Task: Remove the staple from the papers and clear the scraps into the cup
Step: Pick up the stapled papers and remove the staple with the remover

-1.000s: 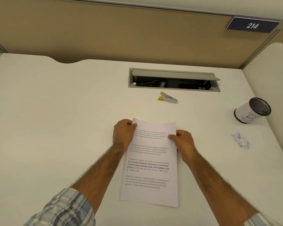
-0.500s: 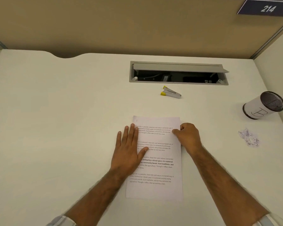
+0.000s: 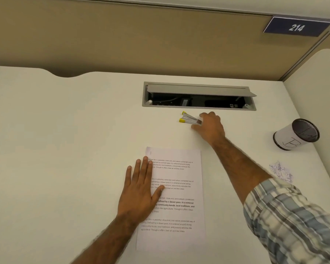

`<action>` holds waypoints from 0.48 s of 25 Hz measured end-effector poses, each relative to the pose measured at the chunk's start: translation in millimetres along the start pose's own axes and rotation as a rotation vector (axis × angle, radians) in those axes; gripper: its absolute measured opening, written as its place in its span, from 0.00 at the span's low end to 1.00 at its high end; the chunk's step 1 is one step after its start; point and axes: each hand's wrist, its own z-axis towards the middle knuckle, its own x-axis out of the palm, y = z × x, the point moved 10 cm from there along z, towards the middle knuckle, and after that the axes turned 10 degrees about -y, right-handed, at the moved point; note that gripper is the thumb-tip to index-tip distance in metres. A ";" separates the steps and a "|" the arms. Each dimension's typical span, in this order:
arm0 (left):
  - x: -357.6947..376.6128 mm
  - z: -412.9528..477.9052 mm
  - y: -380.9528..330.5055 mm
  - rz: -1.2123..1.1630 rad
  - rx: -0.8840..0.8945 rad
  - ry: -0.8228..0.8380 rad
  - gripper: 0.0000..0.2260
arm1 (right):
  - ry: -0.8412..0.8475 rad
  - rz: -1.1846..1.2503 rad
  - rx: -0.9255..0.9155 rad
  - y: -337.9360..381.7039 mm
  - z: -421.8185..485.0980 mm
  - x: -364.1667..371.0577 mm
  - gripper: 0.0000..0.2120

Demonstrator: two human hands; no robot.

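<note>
Papers (image 3: 181,212) lie flat on the worktop (image 3: 65,149), near the front edge, long side running away from the person. A small dark mark at their far left corner looks like the staple (image 3: 150,152). The sheets are thin, light and limp, so they will slide or crease easily. The safest way to handle them is to press them flat close to that corner. The left hand (image 3: 139,189) does nearly this: it lies with fingers straight, half on the sheets' left edge and half on the worktop. The right hand (image 3: 211,126) is at the tail of the staple remover (image 3: 190,120), thumb and forefinger spread either side of it. I cannot tell whether they already pinch it. The cup (image 3: 293,136) stands far right, with the scraps (image 3: 280,171) just in front of it.
</note>
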 end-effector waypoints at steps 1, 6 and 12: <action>0.0 0.2 0.3 0.006 0.000 -0.001 0.36 | 0.003 -0.045 -0.032 3.9 5.4 1.5 0.18; -1.1 0.8 0.7 -0.010 -0.002 0.000 0.36 | -0.027 0.073 -0.032 9.6 8.2 1.8 0.05; -0.3 0.9 1.4 -0.035 -0.006 0.019 0.36 | -0.149 0.974 0.301 -4.8 -58.9 -33.9 0.05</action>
